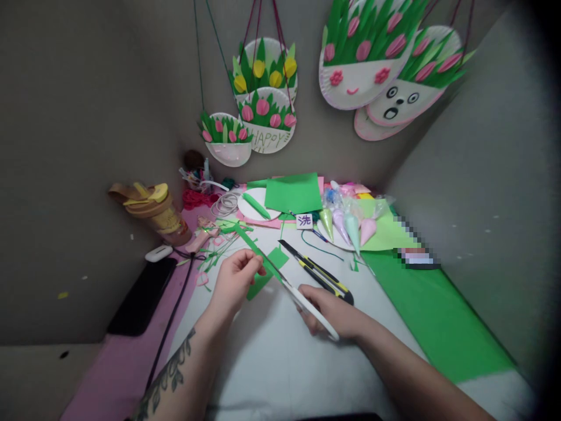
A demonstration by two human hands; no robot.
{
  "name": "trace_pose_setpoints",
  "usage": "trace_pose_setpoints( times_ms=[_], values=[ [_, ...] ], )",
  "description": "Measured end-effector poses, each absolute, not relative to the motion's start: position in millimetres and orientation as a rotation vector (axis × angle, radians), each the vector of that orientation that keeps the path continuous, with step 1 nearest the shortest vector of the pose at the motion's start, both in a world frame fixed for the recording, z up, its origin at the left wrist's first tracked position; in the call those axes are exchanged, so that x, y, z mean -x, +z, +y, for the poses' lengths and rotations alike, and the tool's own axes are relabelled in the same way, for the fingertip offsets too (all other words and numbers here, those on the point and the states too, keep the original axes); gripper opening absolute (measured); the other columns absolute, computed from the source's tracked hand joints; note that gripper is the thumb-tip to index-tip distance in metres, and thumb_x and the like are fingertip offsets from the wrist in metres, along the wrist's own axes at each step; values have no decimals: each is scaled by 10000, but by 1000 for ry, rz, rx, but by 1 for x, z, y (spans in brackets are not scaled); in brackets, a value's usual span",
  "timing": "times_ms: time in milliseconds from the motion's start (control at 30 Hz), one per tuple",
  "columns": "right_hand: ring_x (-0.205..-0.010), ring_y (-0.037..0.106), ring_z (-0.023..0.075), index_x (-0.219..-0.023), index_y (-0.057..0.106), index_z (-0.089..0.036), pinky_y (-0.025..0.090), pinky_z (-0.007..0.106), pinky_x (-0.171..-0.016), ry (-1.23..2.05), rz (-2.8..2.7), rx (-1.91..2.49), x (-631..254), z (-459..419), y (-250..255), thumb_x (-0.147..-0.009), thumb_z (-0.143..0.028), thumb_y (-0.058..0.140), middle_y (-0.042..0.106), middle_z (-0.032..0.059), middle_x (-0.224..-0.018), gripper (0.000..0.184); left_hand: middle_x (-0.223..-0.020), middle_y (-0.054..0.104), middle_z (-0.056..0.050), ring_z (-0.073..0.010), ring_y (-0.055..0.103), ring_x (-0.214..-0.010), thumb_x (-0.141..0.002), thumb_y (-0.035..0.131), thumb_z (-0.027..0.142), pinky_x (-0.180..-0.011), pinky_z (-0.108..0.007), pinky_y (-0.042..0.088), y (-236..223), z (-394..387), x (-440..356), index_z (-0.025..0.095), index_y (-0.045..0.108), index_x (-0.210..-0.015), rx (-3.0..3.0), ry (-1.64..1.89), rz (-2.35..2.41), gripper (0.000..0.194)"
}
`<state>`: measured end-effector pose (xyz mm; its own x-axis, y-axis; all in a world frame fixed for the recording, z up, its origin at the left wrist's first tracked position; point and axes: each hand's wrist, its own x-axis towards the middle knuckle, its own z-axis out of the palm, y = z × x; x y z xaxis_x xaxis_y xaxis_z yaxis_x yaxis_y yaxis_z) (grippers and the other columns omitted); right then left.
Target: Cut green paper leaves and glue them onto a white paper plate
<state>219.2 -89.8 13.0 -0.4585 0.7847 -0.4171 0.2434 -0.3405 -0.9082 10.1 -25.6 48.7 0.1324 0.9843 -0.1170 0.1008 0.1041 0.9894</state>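
My left hand [239, 275] is closed, thumb against fingers, pinching a strip of green paper [278, 257] near the middle of the table. My right hand [326, 313] is wrapped round the white handles of a pair of scissors [312, 309]. Their blades reach up and left along the green paper, close to my left fingertips. A narrow length of the paper sticks out beyond the left hand toward the back. Just beyond my right hand lies a black and yellow utility knife [322, 275], tip pointing to the back left.
At the left are a black phone [142, 298], a white earbud case [158, 253] and a lidded cup [160, 213]. Green sheets [293, 193], piping bags [346, 225] and paper scraps [219, 245] lie farther back. Paper-plate flower baskets [267, 120] hang on the wall.
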Motion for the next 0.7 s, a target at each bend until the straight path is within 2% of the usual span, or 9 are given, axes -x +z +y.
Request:
trace_pose_setpoints(
  times_ms=[433,700],
  values=[
    [-518,467,79,-743,437,-208,318,191,-455,1821,-1506,1387,-219,-91,11,-607,-124,556,525,-69,-601,199,-575,612,31,-65,412,-453,-762,613,328,-446,-189,314,49,-26,-10,176,540,-630,-1251,991,1220,214],
    [-511,466,78,-733,441,-209,327,191,-452,1812,-1495,1407,-216,-91,17,-583,-153,534,514,-74,-581,185,-569,616,26,-63,408,-449,-751,622,332,-447,-188,310,48,-28,-11,174,543,-626,-1232,1001,1213,216]
  ],
)
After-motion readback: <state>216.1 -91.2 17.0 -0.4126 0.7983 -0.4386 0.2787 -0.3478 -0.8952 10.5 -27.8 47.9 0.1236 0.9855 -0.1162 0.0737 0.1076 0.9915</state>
